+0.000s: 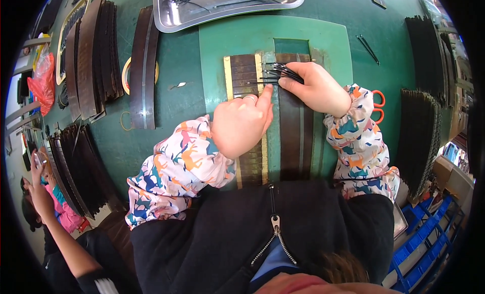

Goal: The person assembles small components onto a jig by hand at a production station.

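Note:
My right hand [317,86] is closed around a bundle of thin black cables [284,73] with pale metallic tips. The bundle lies over a brown slotted strip edged by two yellow rulers [228,76]. My left hand [240,124] is beside it, index finger stretched out and its tip touching a thin black cable that lies across the strip. The other left fingers curl under, and their tips are hidden. To the right of the rulers, a dark brown strip with a grey line [295,137] runs lengthwise under my right hand. A green mat [333,36] lies beneath it all.
A metal tray [172,25] with black cables stands at the far edge. Stacks of dark strips [96,56] and a tape roll [126,76] lie left. Orange-handled scissors [378,107], two loose cables [368,49] and more stacks [419,137] are right. A co-worker's arm [63,238] shows lower left.

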`<action>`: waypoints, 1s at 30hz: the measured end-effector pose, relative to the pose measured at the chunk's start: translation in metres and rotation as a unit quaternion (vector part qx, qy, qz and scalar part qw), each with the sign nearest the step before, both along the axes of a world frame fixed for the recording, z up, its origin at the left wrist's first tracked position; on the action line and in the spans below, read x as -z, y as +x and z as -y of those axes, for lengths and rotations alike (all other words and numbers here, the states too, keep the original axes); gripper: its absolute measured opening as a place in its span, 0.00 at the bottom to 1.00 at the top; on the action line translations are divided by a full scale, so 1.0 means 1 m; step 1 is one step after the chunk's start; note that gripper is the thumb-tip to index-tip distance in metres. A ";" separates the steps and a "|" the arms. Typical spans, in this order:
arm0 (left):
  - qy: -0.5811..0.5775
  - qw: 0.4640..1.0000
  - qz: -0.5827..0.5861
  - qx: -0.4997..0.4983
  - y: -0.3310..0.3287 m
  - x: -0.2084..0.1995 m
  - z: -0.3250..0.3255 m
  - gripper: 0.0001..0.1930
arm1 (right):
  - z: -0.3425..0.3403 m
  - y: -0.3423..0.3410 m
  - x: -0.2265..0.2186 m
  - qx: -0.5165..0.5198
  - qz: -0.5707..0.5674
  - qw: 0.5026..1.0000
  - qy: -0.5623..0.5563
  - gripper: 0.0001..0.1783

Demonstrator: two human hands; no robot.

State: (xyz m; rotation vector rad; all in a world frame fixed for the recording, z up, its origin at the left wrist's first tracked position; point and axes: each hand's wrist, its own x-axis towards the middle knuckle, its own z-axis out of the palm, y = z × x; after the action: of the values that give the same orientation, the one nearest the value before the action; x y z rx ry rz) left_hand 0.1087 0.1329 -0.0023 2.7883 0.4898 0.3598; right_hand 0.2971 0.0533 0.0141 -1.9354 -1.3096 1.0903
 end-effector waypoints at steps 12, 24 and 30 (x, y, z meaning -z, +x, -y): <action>-0.022 1.000 0.007 0.001 0.001 0.001 -0.003 0.15 | 0.031 0.011 -0.012 0.076 0.094 0.993 -0.013 0.14; -0.030 0.999 -0.022 0.000 0.003 0.008 0.004 0.15 | 0.049 0.023 -0.007 0.098 0.129 0.987 0.026 0.10; -0.135 0.990 0.046 -0.001 -0.004 0.003 -0.003 0.16 | 0.071 0.021 -0.022 0.144 -0.061 0.985 0.068 0.07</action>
State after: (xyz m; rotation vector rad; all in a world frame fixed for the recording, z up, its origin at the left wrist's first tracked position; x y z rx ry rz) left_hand 0.1048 0.1361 -0.0049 2.4981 0.4805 0.3893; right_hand 0.3178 -0.0178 0.0363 -1.8539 -0.9754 0.9341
